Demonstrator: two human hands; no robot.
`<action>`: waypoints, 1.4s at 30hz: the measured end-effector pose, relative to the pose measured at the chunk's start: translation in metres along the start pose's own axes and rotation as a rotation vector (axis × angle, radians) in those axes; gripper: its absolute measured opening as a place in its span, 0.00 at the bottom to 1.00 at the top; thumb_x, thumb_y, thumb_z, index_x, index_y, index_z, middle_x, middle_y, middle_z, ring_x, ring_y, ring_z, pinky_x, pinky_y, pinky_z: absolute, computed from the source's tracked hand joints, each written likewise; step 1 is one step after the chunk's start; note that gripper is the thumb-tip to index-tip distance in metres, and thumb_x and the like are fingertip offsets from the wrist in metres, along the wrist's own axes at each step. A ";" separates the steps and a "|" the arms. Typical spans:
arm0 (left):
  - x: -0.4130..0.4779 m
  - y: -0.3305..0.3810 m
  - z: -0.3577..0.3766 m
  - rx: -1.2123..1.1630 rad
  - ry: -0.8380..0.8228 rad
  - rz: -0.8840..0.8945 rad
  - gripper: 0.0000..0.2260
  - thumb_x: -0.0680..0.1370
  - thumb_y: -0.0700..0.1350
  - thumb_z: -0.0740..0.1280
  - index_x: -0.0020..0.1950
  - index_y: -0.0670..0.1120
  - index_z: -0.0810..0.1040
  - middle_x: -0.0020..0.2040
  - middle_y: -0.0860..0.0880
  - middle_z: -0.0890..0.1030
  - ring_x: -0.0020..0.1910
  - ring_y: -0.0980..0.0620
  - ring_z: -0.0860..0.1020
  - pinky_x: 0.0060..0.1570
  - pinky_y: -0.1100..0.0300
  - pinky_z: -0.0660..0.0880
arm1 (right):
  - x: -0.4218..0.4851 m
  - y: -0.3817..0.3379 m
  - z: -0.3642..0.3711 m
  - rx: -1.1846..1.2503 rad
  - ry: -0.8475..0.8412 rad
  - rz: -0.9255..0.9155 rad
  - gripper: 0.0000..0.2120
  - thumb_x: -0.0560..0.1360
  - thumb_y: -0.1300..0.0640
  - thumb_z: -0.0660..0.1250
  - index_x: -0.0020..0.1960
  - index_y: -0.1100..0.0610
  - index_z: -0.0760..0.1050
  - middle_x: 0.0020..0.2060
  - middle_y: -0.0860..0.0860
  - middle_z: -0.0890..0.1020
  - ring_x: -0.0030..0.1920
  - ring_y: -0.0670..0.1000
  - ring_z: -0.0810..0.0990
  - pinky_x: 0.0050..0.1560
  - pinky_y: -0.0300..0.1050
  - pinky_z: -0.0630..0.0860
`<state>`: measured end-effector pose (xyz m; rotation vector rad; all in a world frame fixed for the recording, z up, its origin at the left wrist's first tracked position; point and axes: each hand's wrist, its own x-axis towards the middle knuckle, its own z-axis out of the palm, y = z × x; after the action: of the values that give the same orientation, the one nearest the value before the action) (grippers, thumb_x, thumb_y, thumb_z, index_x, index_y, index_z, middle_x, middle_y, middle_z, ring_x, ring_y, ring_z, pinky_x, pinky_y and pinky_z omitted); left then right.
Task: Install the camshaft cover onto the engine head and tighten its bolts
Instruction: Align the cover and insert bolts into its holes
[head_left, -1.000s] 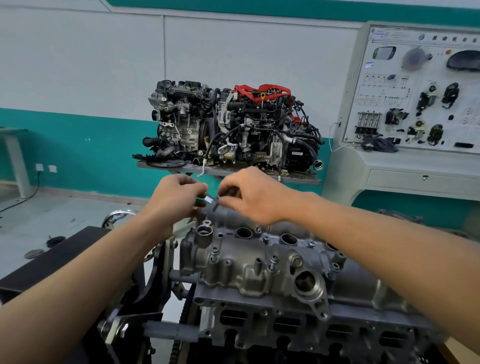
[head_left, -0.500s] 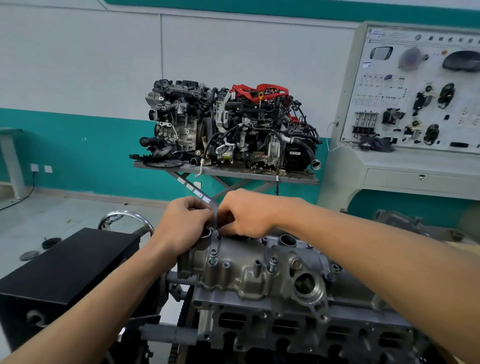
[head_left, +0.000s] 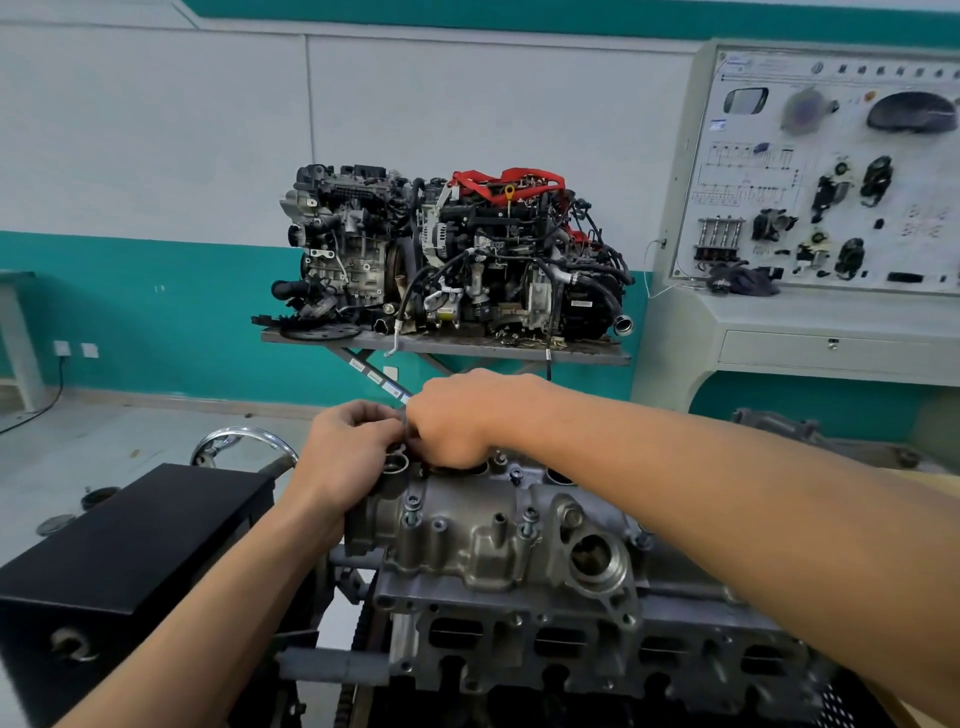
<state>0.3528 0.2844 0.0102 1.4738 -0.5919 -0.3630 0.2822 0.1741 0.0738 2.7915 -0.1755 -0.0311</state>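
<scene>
The grey aluminium camshaft cover (head_left: 467, 540) sits on top of the engine head (head_left: 571, 649) in the lower middle of the head view. Several bolts stand in its holes, one at the near left (head_left: 412, 512) and one further right (head_left: 529, 519). My left hand (head_left: 348, 452) and my right hand (head_left: 462, 415) meet over the cover's far left corner, fingers curled. Between them a thin grey bolt (head_left: 403, 418) stands upright, pinched by both hands. Its lower end is hidden behind my fingers.
A black box (head_left: 130, 545) stands left of the engine, with a chrome ring (head_left: 244, 441) behind it. Further back, a complete engine (head_left: 452, 254) rests on a grey table. A white training board with car parts (head_left: 831, 182) fills the right.
Both hands have come down from above the cover to its far left corner, carrying the small bolt with them. The camera has tilted slightly.
</scene>
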 end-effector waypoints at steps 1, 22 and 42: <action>0.000 0.000 -0.001 0.002 -0.002 0.002 0.04 0.76 0.35 0.68 0.44 0.41 0.81 0.37 0.42 0.83 0.30 0.50 0.80 0.28 0.59 0.76 | 0.000 0.002 -0.003 0.025 0.005 0.006 0.15 0.80 0.48 0.60 0.35 0.49 0.68 0.34 0.47 0.73 0.33 0.49 0.72 0.29 0.43 0.62; 0.004 -0.005 -0.002 -0.016 0.038 0.017 0.05 0.75 0.34 0.68 0.41 0.42 0.81 0.36 0.41 0.82 0.33 0.47 0.79 0.33 0.56 0.76 | -0.003 0.002 -0.003 -0.003 -0.136 -0.110 0.09 0.81 0.49 0.61 0.44 0.50 0.70 0.36 0.48 0.75 0.36 0.49 0.75 0.30 0.42 0.63; -0.001 -0.002 -0.002 -0.055 0.032 -0.007 0.09 0.76 0.35 0.67 0.38 0.45 0.80 0.27 0.49 0.80 0.25 0.50 0.77 0.32 0.57 0.75 | -0.119 0.101 0.030 0.211 -0.215 0.115 0.06 0.74 0.53 0.73 0.51 0.51 0.85 0.39 0.43 0.85 0.39 0.40 0.81 0.48 0.42 0.79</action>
<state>0.3533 0.2863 0.0080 1.4270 -0.5475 -0.3575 0.1507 0.0849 0.0794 2.9783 -0.4137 -0.3016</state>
